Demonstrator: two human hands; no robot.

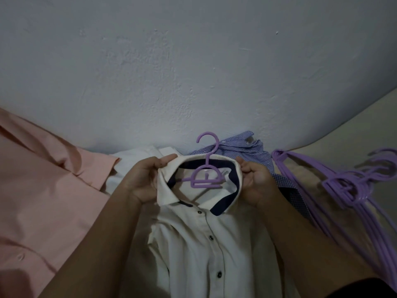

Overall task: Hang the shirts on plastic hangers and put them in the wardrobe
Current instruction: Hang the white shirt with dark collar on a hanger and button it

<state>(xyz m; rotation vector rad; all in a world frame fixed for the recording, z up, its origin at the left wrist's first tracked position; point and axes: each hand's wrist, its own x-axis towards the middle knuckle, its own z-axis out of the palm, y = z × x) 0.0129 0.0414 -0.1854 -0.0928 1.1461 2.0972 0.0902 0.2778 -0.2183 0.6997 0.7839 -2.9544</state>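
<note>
Both hands, the left hand and the right hand, pinch the white shirt's collar, with the purple hanger inside it between them, hook pointing up.

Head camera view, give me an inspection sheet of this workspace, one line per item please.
Surface: beige bed surface, partly covered by clothes.
Job's things: white shirt with dark buttons and navy-lined collar, buttoned, purple hanger inside its neck, hook sticking out above the collar; pile of spare purple hangers to the right.
Clutter: peach shirt at left, blue striped shirt behind, another white garment and a dark checked one underneath.
Grippers: left hand and right hand each pinch a side of the collar.
Cables: nothing seen.
Surroundings: plain textured wall; wardrobe not in view.
</note>
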